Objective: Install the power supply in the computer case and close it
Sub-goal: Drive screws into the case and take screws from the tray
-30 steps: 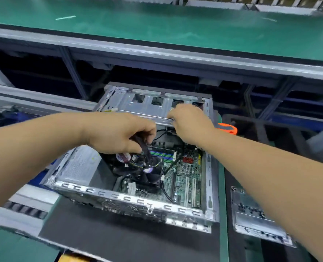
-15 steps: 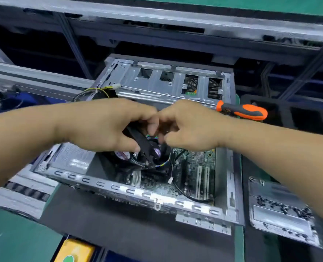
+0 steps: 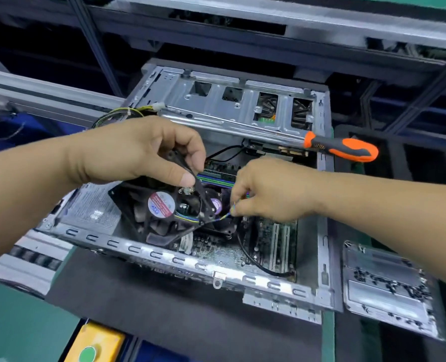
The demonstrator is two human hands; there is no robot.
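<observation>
My left hand [image 3: 135,152] pinches the frame of the black cooling fan [image 3: 164,212] between thumb and forefinger, holding it tilted over the open computer case [image 3: 321,231]. My right hand [image 3: 271,189] pinches the fan's thin wire [image 3: 223,216] just right of it. The power supply [image 3: 91,207] lies in the case's near left corner, and an orange screwdriver [image 3: 344,148] rests on the far right edge.

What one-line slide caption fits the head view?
Left hand holds a black fan over the open computer case while the right hand pinches its thin wire.
</observation>
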